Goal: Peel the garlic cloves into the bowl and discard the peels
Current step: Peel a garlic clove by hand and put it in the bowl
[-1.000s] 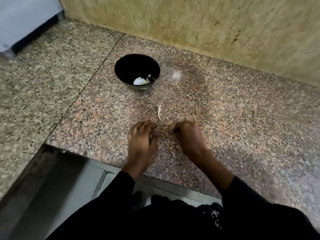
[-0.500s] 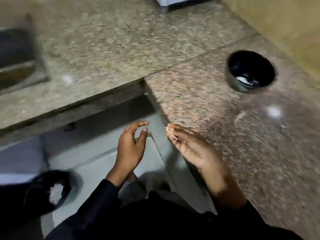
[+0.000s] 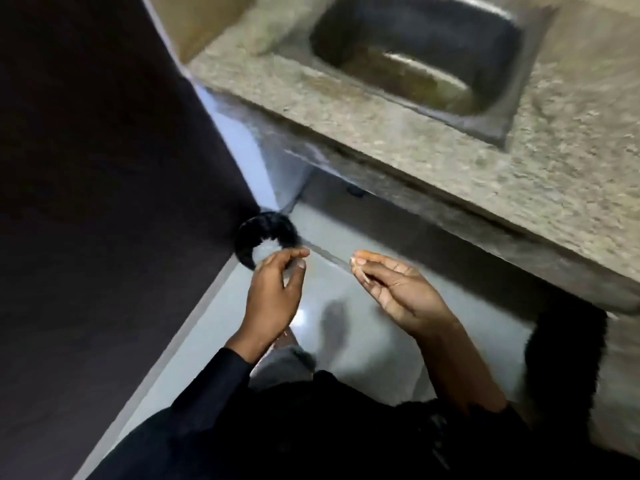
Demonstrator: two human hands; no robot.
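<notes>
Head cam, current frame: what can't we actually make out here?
- Bowl and garlic cloves: outside the head view.
- Black round object on the floor: part hidden by the dark panel, blurred; whether it is a bin is unclear.
- Right hand: a thin pale sliver at its fingertips, too small to confirm as peel.
- Left hand: fingers curled, contents not visible.
- Sink: motion-blurred, top cut off.

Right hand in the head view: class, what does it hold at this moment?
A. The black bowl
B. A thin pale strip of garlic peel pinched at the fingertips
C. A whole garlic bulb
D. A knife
B: the right hand pinches a thin pale peel between thumb and fingertips, over the floor beside the counter; no bowl, knife or bulb is in it.
</notes>
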